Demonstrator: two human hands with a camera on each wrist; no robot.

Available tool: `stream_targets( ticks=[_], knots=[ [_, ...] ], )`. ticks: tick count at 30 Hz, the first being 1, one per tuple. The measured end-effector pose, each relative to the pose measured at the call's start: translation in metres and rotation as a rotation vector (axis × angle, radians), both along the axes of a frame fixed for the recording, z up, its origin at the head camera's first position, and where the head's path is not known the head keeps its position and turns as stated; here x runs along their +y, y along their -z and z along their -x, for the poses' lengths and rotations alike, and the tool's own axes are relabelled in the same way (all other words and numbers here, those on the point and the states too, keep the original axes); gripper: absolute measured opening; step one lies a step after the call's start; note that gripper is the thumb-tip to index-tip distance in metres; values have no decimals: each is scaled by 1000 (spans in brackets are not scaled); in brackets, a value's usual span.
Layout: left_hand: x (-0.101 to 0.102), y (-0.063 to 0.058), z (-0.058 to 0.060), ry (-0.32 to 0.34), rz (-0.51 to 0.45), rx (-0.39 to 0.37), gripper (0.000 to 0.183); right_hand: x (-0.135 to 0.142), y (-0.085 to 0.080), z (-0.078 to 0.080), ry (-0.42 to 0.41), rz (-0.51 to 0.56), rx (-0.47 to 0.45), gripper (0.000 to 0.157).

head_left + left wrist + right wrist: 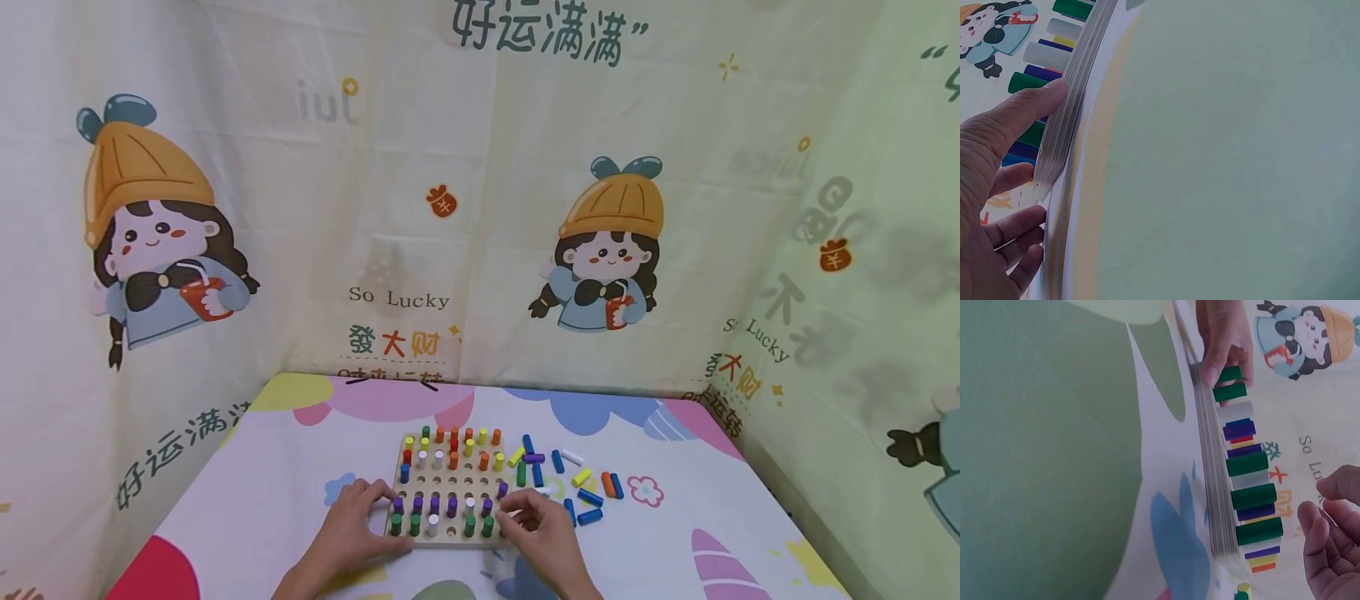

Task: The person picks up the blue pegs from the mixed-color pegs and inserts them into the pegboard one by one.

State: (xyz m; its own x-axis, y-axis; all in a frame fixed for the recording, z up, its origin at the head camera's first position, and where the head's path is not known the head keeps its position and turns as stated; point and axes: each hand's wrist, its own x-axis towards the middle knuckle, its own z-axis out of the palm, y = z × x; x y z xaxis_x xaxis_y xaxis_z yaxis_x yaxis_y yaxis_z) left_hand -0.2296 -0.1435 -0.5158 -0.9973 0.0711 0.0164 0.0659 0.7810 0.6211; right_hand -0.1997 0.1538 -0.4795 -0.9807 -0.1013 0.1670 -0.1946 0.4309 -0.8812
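A wooden pegboard [442,542] holds short pegs in several colours, standing in rows, with bare holes across its middle. My left hand [352,521] grips its near left corner, thumb [1054,94] along the front edge and fingers at the side. Just beside the right edge hovers my right hand [543,529], its fingers [1316,544] loosely bent and nothing showing between thumb and fingertips in the right wrist view. Its fingertips are close to a purple peg [502,490] at the right end of a mostly bare row. Green pegs [1252,496] fill much of the front row.
Loose pegs lie right of the board: several blue ones [590,497], yellow [581,477], orange [607,485], white [572,457], green [521,474] and purple [534,458]. A patterned cloth [255,500] covers the table. Printed curtains [487,250] hang behind and at both sides.
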Motion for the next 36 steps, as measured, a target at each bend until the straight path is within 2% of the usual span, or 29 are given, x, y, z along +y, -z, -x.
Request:
stream_targets(
  ticks=[14, 26, 36],
  knots=[
    [1, -3, 0, -12, 1, -28, 64, 12, 4, 4, 122, -22, -18, 21],
    [-1, 0, -1, 15, 4, 26, 64, 30, 8, 7, 205, -66, -41, 19],
    [1, -2, -3, 5, 2, 19, 64, 46, 13, 12, 268, -104, -49, 18]
  ],
)
